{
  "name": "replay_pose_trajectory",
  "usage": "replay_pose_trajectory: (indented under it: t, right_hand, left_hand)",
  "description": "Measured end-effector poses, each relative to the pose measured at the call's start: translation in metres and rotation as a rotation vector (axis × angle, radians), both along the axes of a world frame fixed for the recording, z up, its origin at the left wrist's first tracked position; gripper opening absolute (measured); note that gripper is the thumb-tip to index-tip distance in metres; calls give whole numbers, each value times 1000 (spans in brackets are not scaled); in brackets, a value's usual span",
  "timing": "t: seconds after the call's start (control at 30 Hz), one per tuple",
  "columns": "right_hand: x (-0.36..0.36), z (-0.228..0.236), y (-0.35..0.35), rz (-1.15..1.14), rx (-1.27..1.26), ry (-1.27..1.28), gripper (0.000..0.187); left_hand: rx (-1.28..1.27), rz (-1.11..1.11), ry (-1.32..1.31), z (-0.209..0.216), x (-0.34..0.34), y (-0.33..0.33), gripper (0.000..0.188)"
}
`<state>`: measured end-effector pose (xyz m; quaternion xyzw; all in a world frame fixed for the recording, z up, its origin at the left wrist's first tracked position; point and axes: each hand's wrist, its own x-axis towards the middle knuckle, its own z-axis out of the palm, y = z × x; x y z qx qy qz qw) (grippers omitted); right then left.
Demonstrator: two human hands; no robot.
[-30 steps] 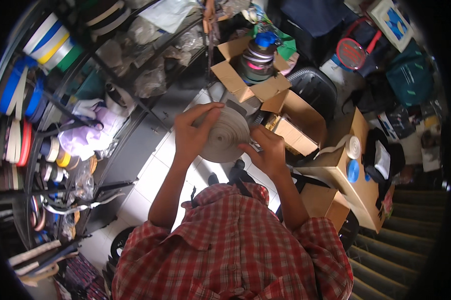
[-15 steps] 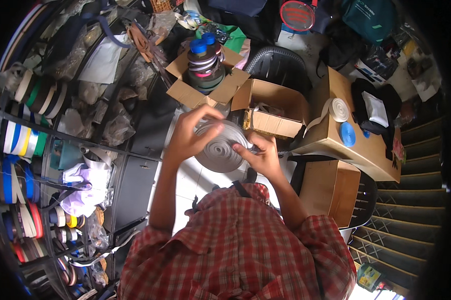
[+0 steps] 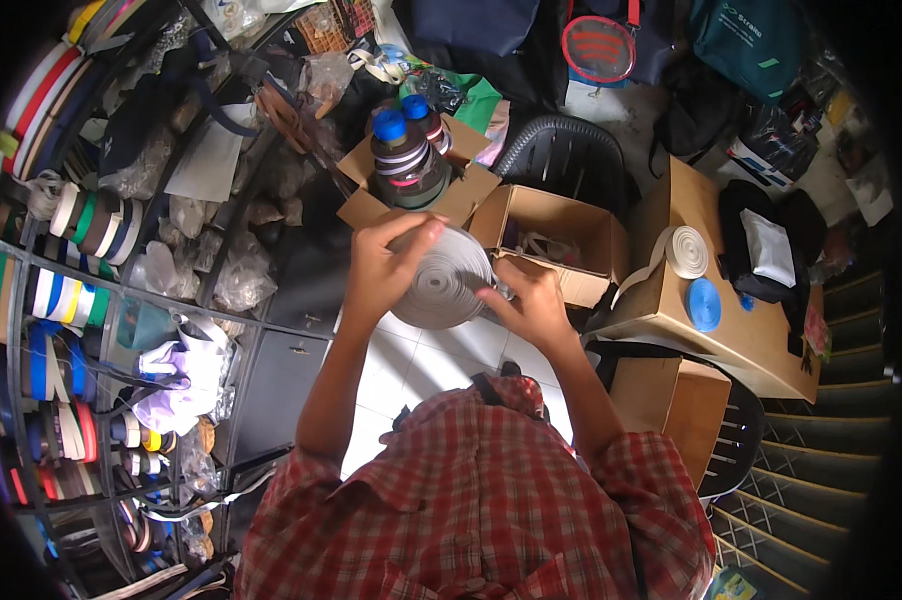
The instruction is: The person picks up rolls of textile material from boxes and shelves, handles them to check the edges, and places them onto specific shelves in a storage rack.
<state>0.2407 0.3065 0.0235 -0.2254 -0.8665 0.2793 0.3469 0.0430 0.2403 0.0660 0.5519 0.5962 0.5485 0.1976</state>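
A flat coil of pale grey webbing (image 3: 443,290), wound in a round spiral, is held up in front of my chest. My left hand (image 3: 383,265) grips its left rim, with the fingers curled over the top edge and the thumb along its face. On the opposite side my right hand (image 3: 534,303) clasps the lower right rim, its thumb lying near the coil's edge and its other fingers bent. Part of each hand's grip is hidden behind the coil.
Shelves with many webbing rolls (image 3: 63,292) line the left. Ahead stand an open carton (image 3: 363,207) of stacked rolls and another open box (image 3: 596,285). On the right, a white coil (image 3: 685,252) and a blue coil (image 3: 703,304) lie on a large carton (image 3: 641,320). A smaller box (image 3: 691,410) rests on a black chair (image 3: 736,440).
The left fingers, earlier lifted and blurred over the coil, now rest against its upper left rim. The coil's face shows rounder, and the whole view has shifted a little.
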Motion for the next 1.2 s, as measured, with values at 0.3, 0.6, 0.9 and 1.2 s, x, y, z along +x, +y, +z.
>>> replay_pose_trajectory:
  t: [0.3, 0.6, 0.9, 1.2]
  right_hand:
    - [11, -26, 29, -55, -77, 309, 28]
    - [43, -23, 68, 45, -179, 318, 21]
    - [69, -34, 88, -19, -91, 311, 26]
    - [82, -42, 103, -156, -176, 179, 31]
  left_hand:
    - [33, 261, -262, -21, 39, 39, 18]
    - [-157, -519, 341, 18, 52, 89, 17]
    - [-102, -219, 181, 12, 80, 112, 14]
    - [-26, 116, -34, -26, 104, 121, 17]
